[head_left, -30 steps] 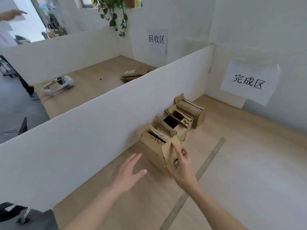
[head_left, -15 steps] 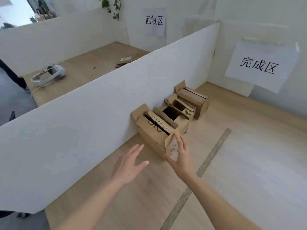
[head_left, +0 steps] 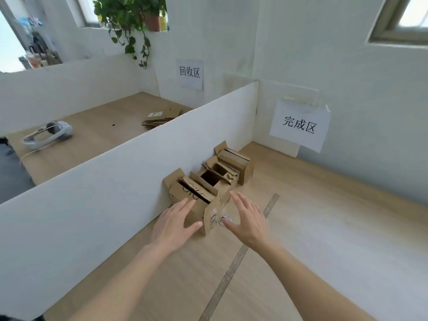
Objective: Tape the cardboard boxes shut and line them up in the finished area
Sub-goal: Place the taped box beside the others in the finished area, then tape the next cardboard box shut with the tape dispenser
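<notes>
Three cardboard boxes sit in a row against a white divider (head_left: pixel 129 172) on our desk (head_left: pixel 312 228), under a paper sign (head_left: pixel 300 125) on the wall. From the left: beyond the divider lie a white headset (head_left: pixel 49 135) and some flattened cardboard (head_left: pixel 162 116). Our left hand (head_left: pixel 174 222) reaches forward, fingers straight and spread, holding nothing, at the near side of the nearest box (head_left: pixel 196 200); whether it touches we cannot tell. That box's flaps stand loose. Our right hand (head_left: pixel 247 218) is likewise spread and holds nothing, just beside the box's right corner. Behind it, the middle box (head_left: pixel 216 179) gapes open and the far box (head_left: pixel 236 163) has a raised flap. We see no tape on any box, so we judge the lining-up nearly done, the sealing left.
</notes>
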Action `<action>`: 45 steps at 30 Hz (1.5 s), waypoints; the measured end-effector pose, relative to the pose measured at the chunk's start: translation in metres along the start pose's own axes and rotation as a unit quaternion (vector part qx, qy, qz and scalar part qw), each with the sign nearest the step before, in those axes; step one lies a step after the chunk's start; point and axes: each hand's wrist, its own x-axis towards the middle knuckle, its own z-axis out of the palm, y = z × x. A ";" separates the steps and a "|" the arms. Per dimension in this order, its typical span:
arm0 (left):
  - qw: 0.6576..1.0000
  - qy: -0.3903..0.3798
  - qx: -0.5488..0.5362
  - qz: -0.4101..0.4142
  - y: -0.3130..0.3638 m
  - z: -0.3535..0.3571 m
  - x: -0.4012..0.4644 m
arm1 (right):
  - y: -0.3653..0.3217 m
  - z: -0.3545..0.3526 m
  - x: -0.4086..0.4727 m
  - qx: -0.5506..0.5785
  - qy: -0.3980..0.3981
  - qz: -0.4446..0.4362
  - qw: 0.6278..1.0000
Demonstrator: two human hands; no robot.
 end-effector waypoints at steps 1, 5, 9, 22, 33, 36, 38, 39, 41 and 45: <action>1.000 0.009 0.016 0.013 0.014 -0.011 -0.006 | -0.004 -0.019 -0.007 -0.014 0.011 -0.003 1.000; 0.996 0.043 0.031 0.068 0.072 -0.057 -0.039 | -0.026 -0.100 -0.052 -0.061 0.055 -0.003 0.997; 0.990 0.072 0.017 0.121 0.131 -0.095 -0.099 | -0.054 -0.176 -0.135 -0.088 0.104 0.031 0.990; 0.944 0.087 0.009 0.317 0.324 -0.173 -0.344 | -0.113 -0.394 -0.471 -0.185 0.195 0.154 0.951; 0.894 0.035 -0.052 0.444 0.556 -0.143 -0.527 | -0.045 -0.555 -0.776 -0.228 0.260 0.329 0.879; 0.878 0.006 -0.056 0.475 0.616 -0.110 -0.579 | -0.015 -0.579 -0.859 -0.238 0.259 0.376 0.857; 0.868 -0.007 -0.054 0.494 0.650 -0.085 -0.613 | 0.007 -0.590 -0.910 -0.240 0.250 0.404 0.847; 0.863 -0.013 -0.057 0.502 0.666 -0.072 -0.630 | 0.019 -0.594 -0.935 -0.242 0.245 0.418 0.840; 0.854 -0.027 -0.057 0.516 0.694 -0.042 -0.661 | 0.042 -0.600 -0.981 -0.245 0.240 0.445 0.827; 0.845 -0.068 -0.043 0.528 0.738 0.020 -0.705 | 0.086 -0.594 -1.049 -0.232 0.226 0.484 0.813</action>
